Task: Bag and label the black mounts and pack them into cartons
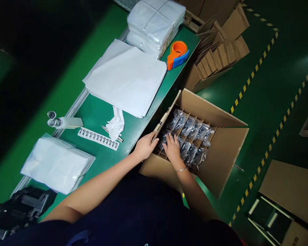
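An open cardboard box [228,150] with its flaps up stands beside the green table. Inside it, cardboard dividers form cells that hold several dark items in clear plastic bags [192,128]; what the items are I cannot make out. My left hand [145,145] grips the box's flap on the table side, thumb over the edge. Fingers spread, my right hand [172,148] reaches into the box and rests on the bagged items in the cells nearest the table. Its fingertips touch the plastic, and part of those bags is hidden under it.
On the green table [128,136] lie white sheets [128,77], a bundled white stack [156,20], an orange and blue tape dispenser [178,54], a label strip [98,138], a bottle [66,122] and clear bags [56,164]. Folded cardboard [218,58] stands behind the box. Striped tape [256,68] marks the floor.
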Tool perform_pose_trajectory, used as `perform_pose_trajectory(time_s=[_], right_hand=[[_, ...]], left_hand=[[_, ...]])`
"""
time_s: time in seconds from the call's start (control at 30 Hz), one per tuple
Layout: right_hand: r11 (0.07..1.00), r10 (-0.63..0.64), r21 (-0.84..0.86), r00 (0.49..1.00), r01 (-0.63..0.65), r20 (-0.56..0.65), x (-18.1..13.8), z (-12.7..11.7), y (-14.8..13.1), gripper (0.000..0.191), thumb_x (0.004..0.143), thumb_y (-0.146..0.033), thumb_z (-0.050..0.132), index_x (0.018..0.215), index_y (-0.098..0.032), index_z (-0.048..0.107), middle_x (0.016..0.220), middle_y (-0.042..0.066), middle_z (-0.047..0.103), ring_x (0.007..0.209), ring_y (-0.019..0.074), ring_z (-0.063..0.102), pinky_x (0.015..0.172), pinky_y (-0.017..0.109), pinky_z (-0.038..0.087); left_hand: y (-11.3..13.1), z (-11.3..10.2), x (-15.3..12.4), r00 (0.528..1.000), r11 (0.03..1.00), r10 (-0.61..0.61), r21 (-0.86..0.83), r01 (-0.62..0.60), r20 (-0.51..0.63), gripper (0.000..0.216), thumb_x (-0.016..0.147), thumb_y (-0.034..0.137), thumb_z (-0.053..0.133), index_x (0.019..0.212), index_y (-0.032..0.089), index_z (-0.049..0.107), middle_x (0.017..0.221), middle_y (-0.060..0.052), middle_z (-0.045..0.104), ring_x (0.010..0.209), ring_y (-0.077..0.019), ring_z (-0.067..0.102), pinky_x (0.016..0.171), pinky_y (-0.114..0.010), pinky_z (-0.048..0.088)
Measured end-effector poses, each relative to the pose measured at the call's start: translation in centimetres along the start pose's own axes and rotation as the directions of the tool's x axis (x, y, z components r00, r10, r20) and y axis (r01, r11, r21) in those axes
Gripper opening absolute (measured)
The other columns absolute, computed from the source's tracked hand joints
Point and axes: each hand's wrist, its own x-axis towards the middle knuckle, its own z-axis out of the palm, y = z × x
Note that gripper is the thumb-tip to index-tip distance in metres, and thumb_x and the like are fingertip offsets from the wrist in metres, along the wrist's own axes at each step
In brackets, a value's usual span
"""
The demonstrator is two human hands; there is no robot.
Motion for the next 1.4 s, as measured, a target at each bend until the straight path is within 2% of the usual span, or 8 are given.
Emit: perform_pose_trajectory(time_s=[0.2,0.3,0.5,0.67,0.93,1.07,1.23,1.4], right_hand=[[0.999,-0.047,0.015,0.997,0.046,0.057,-9.5,4.4,-0.8,0.054,0.095,-0.022,0.045,0.148,-0.016,0.042,0.158,0.010,0.034,0.145,0.0279,0.032,0.117,0.049,0.029],[0.999,-0.038,0.020,0.996,0.036,0.081,-11.3,5.4,-1.3,0.056,0.093,-0.022,0.048,0.148,-0.014,0.042,0.157,0.012,0.034,0.144,0.0273,0.034,0.117,0.047,0.030],[1.000,-0.016,-0.016,1.000,0.016,-0.007,-7.0,3.2,-3.0,0.060,0.094,-0.023,0.047,0.151,-0.012,0.035,0.161,0.012,0.025,0.139,0.0268,0.040,0.112,0.040,0.038],[0.991,0.060,-0.122,0.995,-0.049,0.083,-4.1,2.7,-4.4,0.065,0.093,-0.024,0.049,0.154,-0.016,0.029,0.161,0.009,0.026,0.126,0.0287,0.050,0.101,0.042,0.047],[0.974,0.207,-0.102,0.978,-0.202,0.035,-5.6,2.7,-3.0,0.051,0.097,-0.031,0.045,0.145,-0.012,0.042,0.159,0.013,0.030,0.127,0.0279,0.049,0.100,0.039,0.047],[0.976,0.210,-0.077,0.973,-0.203,0.095,-6.0,2.4,-2.3,0.037,0.094,-0.029,0.052,0.128,-0.015,0.057,0.145,0.012,0.052,0.120,0.0251,0.054,0.100,0.035,0.046],[0.957,0.284,-0.054,0.959,-0.284,-0.003,-6.5,1.8,-1.3,0.040,0.098,-0.028,0.042,0.135,-0.013,0.048,0.147,0.017,0.047,0.128,0.0252,0.047,0.101,0.035,0.044],[0.955,0.298,-0.023,0.953,-0.297,0.054,-7.5,1.5,-0.2,0.025,0.094,-0.027,0.051,0.115,-0.015,0.060,0.116,0.013,0.068,0.110,0.0234,0.058,0.092,0.032,0.048]], left_hand=[[-0.7,-1.2,0.4,0.999,0.999,0.033,0.003,-0.033,0.040,0.049,0.095,0.037,0.040,0.134,0.013,0.055,0.126,-0.014,0.066,0.113,-0.0306,0.063,0.095,-0.041,0.049],[-1.0,-1.9,0.7,0.994,0.998,0.056,0.026,-0.059,0.090,0.049,0.094,0.036,0.039,0.135,0.013,0.055,0.122,-0.013,0.068,0.112,-0.0319,0.064,0.093,-0.042,0.049],[-1.2,-2.0,0.9,0.991,0.992,0.103,0.062,-0.108,0.082,0.047,0.095,0.034,0.038,0.131,0.012,0.058,0.121,-0.015,0.069,0.110,-0.0312,0.064,0.092,-0.040,0.049],[-1.6,-2.1,1.0,0.988,0.987,0.129,0.081,-0.136,0.085,0.043,0.096,0.034,0.039,0.126,0.011,0.060,0.115,-0.015,0.070,0.106,-0.0287,0.065,0.090,-0.037,0.049],[-1.2,-2.3,0.8,0.987,0.986,0.130,0.093,-0.138,0.090,0.043,0.096,0.033,0.038,0.128,0.013,0.060,0.115,-0.013,0.071,0.105,-0.0288,0.065,0.087,-0.036,0.048],[-1.1,-2.2,0.6,0.989,0.987,0.112,0.101,-0.121,0.093,0.044,0.096,0.033,0.038,0.131,0.015,0.058,0.118,-0.012,0.070,0.107,-0.0287,0.064,0.088,-0.036,0.048],[-0.8,-2.1,0.5,0.992,0.987,0.084,0.126,-0.095,0.090,0.046,0.096,0.033,0.038,0.134,0.013,0.056,0.120,-0.013,0.069,0.108,-0.0296,0.063,0.090,-0.037,0.047],[-0.8,-2.0,0.6,0.994,0.984,0.075,0.155,-0.087,0.083,0.047,0.095,0.036,0.037,0.128,0.011,0.059,0.116,-0.015,0.069,0.105,-0.0305,0.064,0.089,-0.038,0.047]])
